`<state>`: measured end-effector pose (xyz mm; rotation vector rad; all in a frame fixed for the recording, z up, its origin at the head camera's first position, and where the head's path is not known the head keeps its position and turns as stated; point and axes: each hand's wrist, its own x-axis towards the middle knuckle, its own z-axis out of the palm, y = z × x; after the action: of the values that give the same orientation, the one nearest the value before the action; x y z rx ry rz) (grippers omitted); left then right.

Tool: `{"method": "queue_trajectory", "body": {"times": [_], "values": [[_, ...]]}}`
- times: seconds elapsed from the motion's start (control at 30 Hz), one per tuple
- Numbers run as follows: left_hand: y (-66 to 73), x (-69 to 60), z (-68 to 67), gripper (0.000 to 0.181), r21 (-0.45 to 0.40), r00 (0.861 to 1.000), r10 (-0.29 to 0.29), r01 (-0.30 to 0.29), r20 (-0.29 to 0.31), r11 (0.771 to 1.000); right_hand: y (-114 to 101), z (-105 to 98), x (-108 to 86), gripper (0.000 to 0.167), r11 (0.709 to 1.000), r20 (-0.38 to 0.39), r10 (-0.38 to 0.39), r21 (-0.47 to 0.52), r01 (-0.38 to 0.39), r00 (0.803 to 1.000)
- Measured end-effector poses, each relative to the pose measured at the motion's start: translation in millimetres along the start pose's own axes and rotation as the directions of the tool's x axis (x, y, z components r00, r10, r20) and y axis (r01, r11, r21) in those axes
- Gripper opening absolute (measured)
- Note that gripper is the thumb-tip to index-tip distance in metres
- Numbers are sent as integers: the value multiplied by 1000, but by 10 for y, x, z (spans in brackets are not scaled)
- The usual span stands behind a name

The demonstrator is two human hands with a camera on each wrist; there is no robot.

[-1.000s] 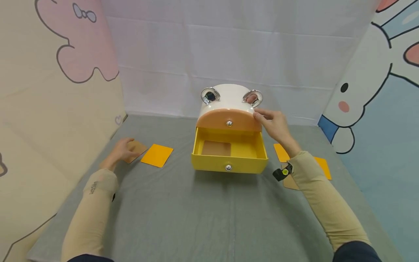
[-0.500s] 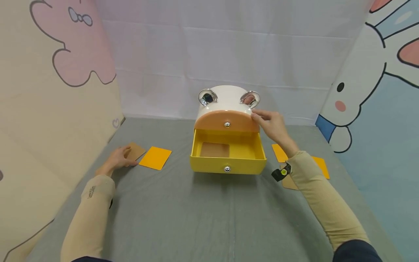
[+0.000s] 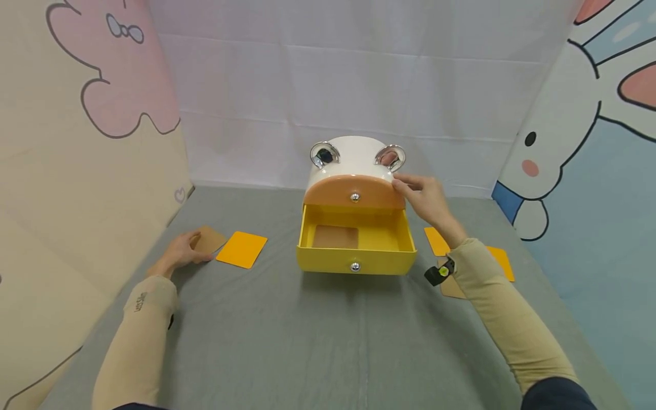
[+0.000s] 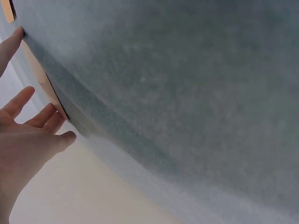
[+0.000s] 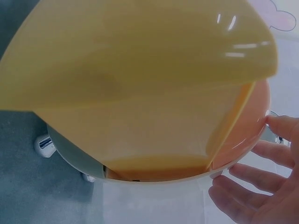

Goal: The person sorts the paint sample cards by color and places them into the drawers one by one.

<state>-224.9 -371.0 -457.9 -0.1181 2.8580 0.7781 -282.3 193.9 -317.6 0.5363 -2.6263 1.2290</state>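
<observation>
My left hand [image 3: 179, 250] is at a brown card [image 3: 210, 240] lying on the grey cloth at the left. Its thumb and fingers spread about the card's edges, relaxed rather than closed on it. A small drawer chest [image 3: 356, 152] with a white body and silver ring ears stands in the centre. Its lower yellow drawer [image 3: 328, 261] is pulled out, and another brown card [image 3: 335, 237] lies inside it. The upper orange drawer [image 3: 328, 192] is closed. With extended fingers, my right hand [image 3: 429, 199] touches the chest's right upper side, as the right wrist view [image 5: 266, 163] also shows.
An orange card [image 3: 242, 249] lies just right of the left hand. Under the right forearm lie an orange card [image 3: 436, 241], a brown card [image 3: 452, 289] and another orange card [image 3: 502, 263]. A white cloth wall [image 3: 353, 85] rises behind the table, with printed panels at both sides.
The left hand has shifted slightly left and nearer, its fingers opening and uncovering more of the brown card. The right hand stays at the chest. The whole view has tilted a little.
</observation>
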Motion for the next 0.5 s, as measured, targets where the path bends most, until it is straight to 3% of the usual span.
{"method": "queue_trajectory", "body": {"times": [0.27,0.5], "values": [[17,-1,20,86,26,999,19,-18,-45,1000,-4,-6,-7,42,1000,-15,-15,9,15,1000],[49,-54,20,83,26,999,18,-17,-42,1000,3,-3,-7,43,1000,1,-17,6,17,1000]]}}
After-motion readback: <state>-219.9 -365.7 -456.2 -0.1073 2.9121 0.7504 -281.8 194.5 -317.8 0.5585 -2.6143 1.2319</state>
